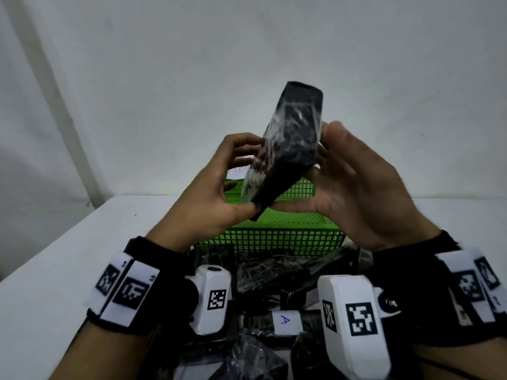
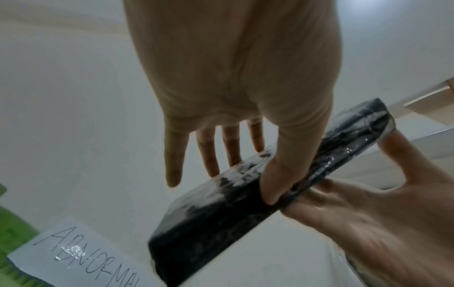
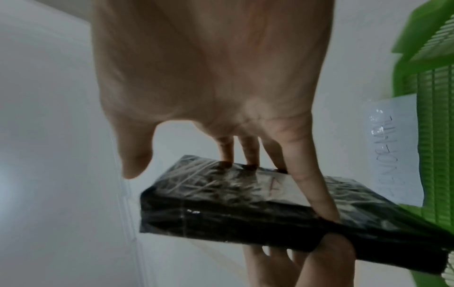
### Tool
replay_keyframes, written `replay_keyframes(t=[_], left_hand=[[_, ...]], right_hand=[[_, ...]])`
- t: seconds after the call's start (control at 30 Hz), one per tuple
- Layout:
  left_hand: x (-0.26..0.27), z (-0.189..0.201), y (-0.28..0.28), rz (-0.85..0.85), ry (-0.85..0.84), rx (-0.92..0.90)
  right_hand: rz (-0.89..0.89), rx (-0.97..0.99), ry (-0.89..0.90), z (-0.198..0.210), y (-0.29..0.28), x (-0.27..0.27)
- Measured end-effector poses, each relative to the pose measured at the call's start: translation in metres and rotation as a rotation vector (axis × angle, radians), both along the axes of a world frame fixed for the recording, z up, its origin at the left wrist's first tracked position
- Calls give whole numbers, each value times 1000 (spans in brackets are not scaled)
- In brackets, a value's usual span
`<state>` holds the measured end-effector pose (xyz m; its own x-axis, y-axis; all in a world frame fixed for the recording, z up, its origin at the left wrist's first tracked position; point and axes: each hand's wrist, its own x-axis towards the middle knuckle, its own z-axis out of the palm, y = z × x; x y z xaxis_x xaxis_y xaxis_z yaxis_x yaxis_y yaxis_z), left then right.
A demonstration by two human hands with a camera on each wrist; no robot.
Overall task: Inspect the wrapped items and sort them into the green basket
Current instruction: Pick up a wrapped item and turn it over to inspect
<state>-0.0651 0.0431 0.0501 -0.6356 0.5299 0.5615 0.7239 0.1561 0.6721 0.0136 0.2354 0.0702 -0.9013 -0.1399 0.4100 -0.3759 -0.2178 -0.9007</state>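
Note:
I hold one wrapped item point(image 1: 285, 149), a flat black block in clear film, tilted on end above the green basket point(image 1: 274, 239). My left hand point(image 1: 244, 174) pinches its lower part, the thumb point(image 2: 275, 174) on the near edge and the fingers behind it. My right hand point(image 1: 326, 165) lies against the item's far face with straight fingers point(image 3: 312, 184); its thumb point(image 3: 135, 165) stands just off the item's end. A small white label with a red mark shows under the film point(image 3: 272, 184).
The mesh basket sits on a white table point(image 1: 82, 256) against a pale wall. A paper label reading ABNORMAL point(image 2: 81, 252) is fixed to the basket. Several more black wrapped items point(image 1: 269, 270) lie heaped in front of it, one beside a white tag marked A point(image 1: 285, 320).

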Motion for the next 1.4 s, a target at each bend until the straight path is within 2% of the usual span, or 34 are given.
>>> replay_keyframes(t=[0.13,0.23,0.3,0.4,0.57,0.73,0.8,0.87,0.93,1.0,1.03,1.1,1.2,1.3,1.33,1.4], left_hand=[[-9,-4,-1,40,107,-14],[-10,-8,0,76,136,-47],[-10,-9,1,88,137,-65],[-8,-7,0,61,94,-60],[6,1,0,-82,-44,-18],[9,10,-7,-145,-68,52],[8,12,-11,-153,-86,107],[8,13,-12,-185,-123,241],[6,14,-13,-262,-211,406],[6,14,-14,-327,-314,522],[7,14,-13,-340,-349,543],[7,15,-12,-344,-393,526],[5,15,-16,-356,-468,502],[0,18,-29,-438,-543,541],[-1,19,-29,-419,-551,546],[-4,17,-23,-254,-507,523]], right_hand=[[-100,-51,-33,-1,-2,-7],[-272,-67,31,-7,-10,-15],[-326,-46,91,-11,-16,-18],[-339,-23,106,-13,-18,-20],[-314,49,64,-16,-16,-19],[-304,137,113,-12,-12,-17],[-296,179,120,-11,-10,-18],[-350,226,118,-14,-8,-21],[-543,398,129,-22,-3,-27],[-709,547,40,-30,0,-30],[-719,542,-25,-33,0,-31],[-653,398,-121,-35,1,-33],[-661,217,-107,-30,7,-33],[-778,243,1,-25,19,-30],[-789,258,18,-24,22,-29],[-773,295,11,-24,26,-27]])
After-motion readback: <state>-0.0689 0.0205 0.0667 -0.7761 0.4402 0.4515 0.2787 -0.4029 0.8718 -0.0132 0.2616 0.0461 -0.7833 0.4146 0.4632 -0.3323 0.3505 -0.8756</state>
